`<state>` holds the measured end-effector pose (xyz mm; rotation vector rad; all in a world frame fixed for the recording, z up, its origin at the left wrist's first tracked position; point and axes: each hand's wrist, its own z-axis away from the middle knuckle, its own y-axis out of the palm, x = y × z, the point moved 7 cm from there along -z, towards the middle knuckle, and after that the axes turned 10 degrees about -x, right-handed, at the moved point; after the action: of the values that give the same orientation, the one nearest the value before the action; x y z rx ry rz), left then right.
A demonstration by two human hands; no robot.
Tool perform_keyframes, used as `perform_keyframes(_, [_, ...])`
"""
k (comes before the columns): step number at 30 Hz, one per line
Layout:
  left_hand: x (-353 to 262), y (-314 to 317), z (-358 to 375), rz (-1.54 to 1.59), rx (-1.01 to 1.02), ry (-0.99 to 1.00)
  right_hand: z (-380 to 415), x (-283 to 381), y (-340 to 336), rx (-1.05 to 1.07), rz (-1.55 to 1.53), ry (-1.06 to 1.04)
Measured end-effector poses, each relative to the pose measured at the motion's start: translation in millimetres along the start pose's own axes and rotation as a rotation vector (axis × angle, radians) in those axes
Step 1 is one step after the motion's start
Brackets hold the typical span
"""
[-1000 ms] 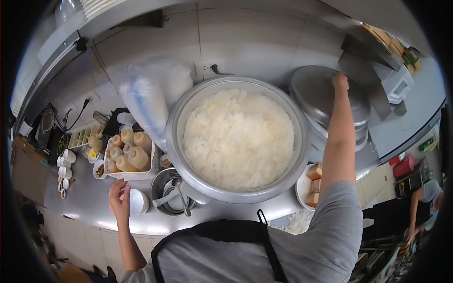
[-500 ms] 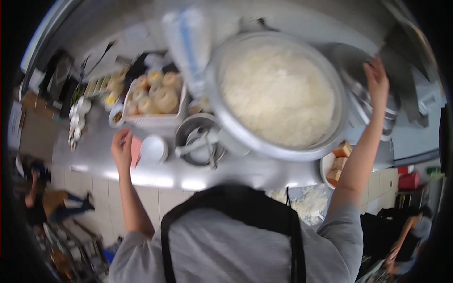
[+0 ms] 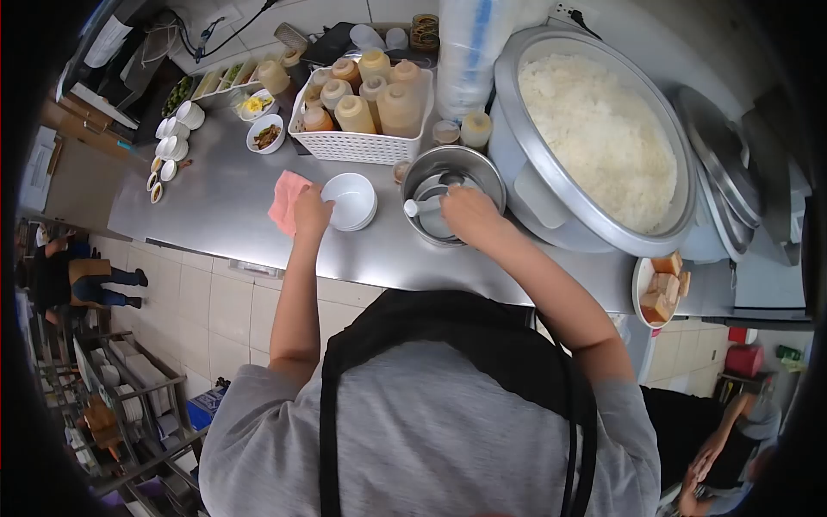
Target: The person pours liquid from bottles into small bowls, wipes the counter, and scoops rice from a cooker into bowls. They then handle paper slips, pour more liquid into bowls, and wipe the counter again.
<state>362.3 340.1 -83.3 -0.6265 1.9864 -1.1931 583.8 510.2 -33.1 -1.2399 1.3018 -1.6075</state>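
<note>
My left hand (image 3: 312, 212) is at the left rim of a white bowl (image 3: 350, 202), its fingers closed on that rim. A pink cloth (image 3: 286, 200) lies just to the left of it. Over the steel pot (image 3: 493, 169) my right hand (image 3: 469, 211) is closed on a utensil with a pale handle (image 3: 424, 207). The rest of the utensil is partly hidden by the hand and the pot. Right of the pot stands a large metal rice cooker (image 3: 560, 181) filled with white rice (image 3: 603, 138).
A white basket (image 3: 353, 150) of sauce bottles stands behind the bowl. Small white bowls (image 3: 172, 138) are at the far left. A bowl of brown blocks (image 3: 662, 289) sits at the right edge. Metal lids (image 3: 711, 155) lean at the far right. Other people are beyond the counter.
My right hand has come down from the lids to the pot's utensil. My left hand has moved right to the white bowl. The view has shifted and sharpened.
</note>
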Motion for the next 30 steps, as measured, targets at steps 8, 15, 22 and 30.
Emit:
perform_keyframes(8, [-12.1, 17.5, -26.2, 0.067, 0.052, -0.061, -12.3, 17.3, -25.5, -0.367, -0.092, -0.079])
perform_keyframes(15, [-27.4, 2.2, -37.0, 0.0, 0.029, 0.061, 40.7, -7.8, -168.1, -0.672, -0.906, 0.079])
perform_keyframes(22, [-26.6, 15.5, -36.4, 0.004, 0.017, 0.13, 106.5, -127.5, -285.9, -0.889, -0.74, 0.231])
perform_keyframes(30, [-26.5, -12.7, -41.1, -0.058, 0.008, -0.015, 119.5, -253.5, -223.7, -0.37, -0.322, 0.464])
